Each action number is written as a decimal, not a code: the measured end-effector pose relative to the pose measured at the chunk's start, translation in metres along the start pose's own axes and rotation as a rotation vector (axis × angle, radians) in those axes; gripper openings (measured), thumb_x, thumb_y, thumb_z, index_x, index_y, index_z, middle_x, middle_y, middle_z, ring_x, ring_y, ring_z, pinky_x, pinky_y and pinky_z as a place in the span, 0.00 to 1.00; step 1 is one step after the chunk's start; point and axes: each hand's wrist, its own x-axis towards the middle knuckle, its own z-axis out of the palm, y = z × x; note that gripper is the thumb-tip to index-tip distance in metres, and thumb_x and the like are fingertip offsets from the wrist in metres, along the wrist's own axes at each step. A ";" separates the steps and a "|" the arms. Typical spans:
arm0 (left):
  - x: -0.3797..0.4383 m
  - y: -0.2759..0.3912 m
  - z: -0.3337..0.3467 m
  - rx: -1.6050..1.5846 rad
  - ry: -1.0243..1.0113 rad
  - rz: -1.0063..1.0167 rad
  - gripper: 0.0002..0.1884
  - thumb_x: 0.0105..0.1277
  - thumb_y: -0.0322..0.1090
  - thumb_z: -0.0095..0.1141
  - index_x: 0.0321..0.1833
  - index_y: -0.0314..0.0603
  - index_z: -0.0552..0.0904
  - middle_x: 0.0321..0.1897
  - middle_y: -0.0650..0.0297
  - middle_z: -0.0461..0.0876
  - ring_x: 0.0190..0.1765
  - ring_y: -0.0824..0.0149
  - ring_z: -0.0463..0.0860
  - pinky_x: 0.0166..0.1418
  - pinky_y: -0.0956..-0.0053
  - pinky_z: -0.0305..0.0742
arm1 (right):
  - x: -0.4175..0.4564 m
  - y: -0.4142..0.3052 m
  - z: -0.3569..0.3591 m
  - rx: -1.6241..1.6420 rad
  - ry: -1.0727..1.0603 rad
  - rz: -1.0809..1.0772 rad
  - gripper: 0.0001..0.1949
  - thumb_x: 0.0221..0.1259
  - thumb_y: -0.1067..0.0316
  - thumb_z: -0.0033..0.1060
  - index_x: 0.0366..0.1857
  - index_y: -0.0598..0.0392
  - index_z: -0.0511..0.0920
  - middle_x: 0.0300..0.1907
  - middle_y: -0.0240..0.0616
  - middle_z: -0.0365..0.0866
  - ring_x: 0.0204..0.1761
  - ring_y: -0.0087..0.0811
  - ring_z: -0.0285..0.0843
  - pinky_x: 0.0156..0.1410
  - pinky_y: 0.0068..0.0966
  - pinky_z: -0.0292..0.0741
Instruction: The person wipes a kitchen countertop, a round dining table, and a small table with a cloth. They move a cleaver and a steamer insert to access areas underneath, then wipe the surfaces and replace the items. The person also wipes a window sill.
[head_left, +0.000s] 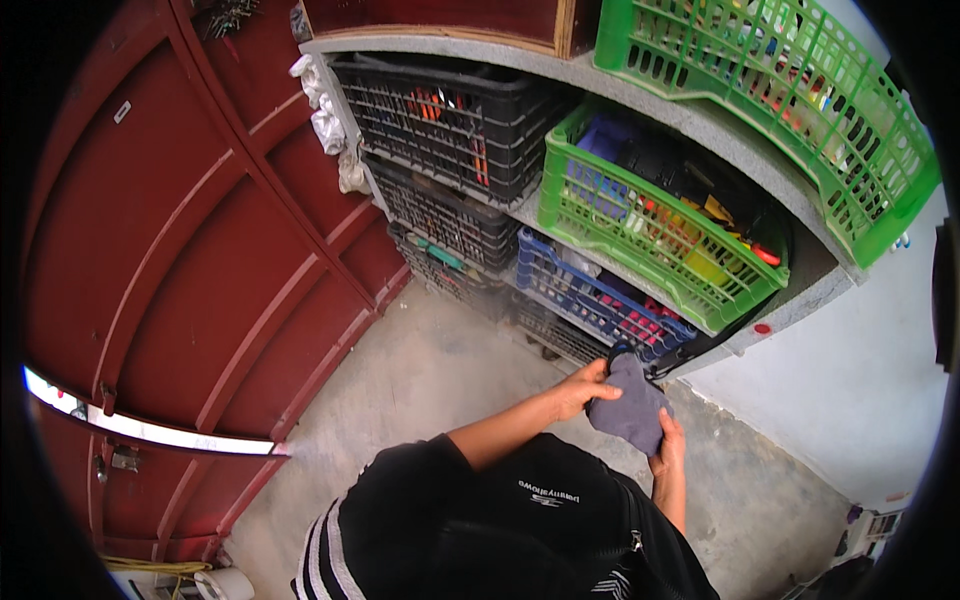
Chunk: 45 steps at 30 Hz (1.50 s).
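Observation:
A grey cloth (628, 409) is held in front of my body between both hands. My left hand (583, 389) grips its upper left side, with the thumb lying on the fabric. At the cloth's lower right edge, my right hand (667, 441) holds it with the fingers partly hidden behind. A dark object (621, 351) pokes out at the top of the cloth, beside my left fingers; its kind cannot be told. Just beyond the hands stands a blue plastic crate (600, 296) with mixed items inside.
A stone-like shelf (675, 112) holds a green crate (660, 232) of tools, with another green crate (780, 97) on top. Black crates (450, 124) are stacked at its left. A red metal door (195, 247) stands left, a white wall (832, 382) right, a concrete floor (390, 375) below.

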 end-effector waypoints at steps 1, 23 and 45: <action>-0.002 -0.001 -0.002 0.016 0.023 -0.002 0.32 0.59 0.26 0.62 0.68 0.42 0.65 0.59 0.60 0.74 0.63 0.64 0.72 0.68 0.66 0.66 | -0.001 0.001 0.002 -0.026 0.053 -0.029 0.22 0.66 0.58 0.58 0.58 0.61 0.73 0.53 0.39 0.80 0.53 0.33 0.78 0.60 0.29 0.73; 0.049 -0.017 0.067 -0.066 -0.206 -0.300 0.19 0.65 0.40 0.61 0.56 0.41 0.76 0.51 0.63 0.80 0.55 0.65 0.78 0.62 0.67 0.71 | -0.107 -0.021 0.013 0.337 0.592 -0.579 0.19 0.65 0.62 0.60 0.56 0.60 0.74 0.48 0.35 0.81 0.49 0.26 0.77 0.58 0.25 0.71; -0.138 -0.375 0.313 -0.098 -1.050 -0.934 0.12 0.74 0.39 0.44 0.50 0.43 0.76 0.41 0.62 0.81 0.47 0.66 0.80 0.50 0.68 0.77 | -0.464 0.074 -0.088 -0.667 1.484 -0.665 0.12 0.47 0.67 0.64 0.35 0.53 0.73 0.38 0.41 0.78 0.37 0.45 0.80 0.37 0.37 0.76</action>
